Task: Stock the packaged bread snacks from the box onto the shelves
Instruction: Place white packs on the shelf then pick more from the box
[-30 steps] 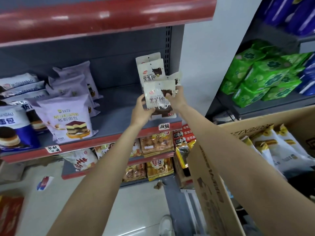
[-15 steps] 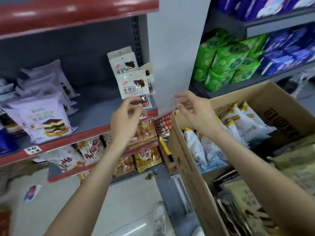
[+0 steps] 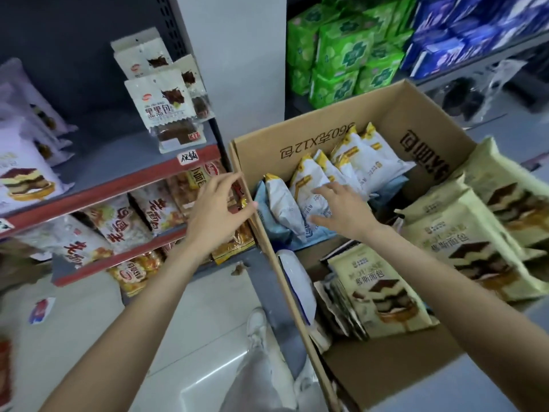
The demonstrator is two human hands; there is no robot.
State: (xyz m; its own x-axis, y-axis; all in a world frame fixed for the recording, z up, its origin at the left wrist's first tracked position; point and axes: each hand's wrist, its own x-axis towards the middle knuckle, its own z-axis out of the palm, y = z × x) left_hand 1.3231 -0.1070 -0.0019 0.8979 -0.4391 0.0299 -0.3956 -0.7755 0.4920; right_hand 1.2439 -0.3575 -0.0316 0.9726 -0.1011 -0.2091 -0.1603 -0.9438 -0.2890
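An open cardboard box [image 3: 323, 138] stands to my right, holding white-and-yellow bread packs [image 3: 359, 162], pale cream cake-bread packs [image 3: 463, 242] and other packets. My right hand [image 3: 338, 206] reaches into the box, its fingers spread over a white-and-yellow pack [image 3: 312, 185]; it holds nothing. My left hand [image 3: 218, 208] hovers empty just outside the box's left wall, fingers loosely curved. White packs of dark bread [image 3: 163, 105] stand on the grey shelf [image 3: 118, 150], near its right end.
Lilac cake-bread bags [image 3: 20, 171] fill the shelf's left part. Lower shelves [image 3: 124, 230] hold several orange and white bread bags. Green packs [image 3: 344, 55] and blue packs [image 3: 463, 34] sit on the rack behind the box. My white shoe [image 3: 257, 325] is on the floor.
Both hands let go of the dark bread pack, which now stands on the shelf. They dropped down and right; my right hand went into the box. The view tilted down toward the box.
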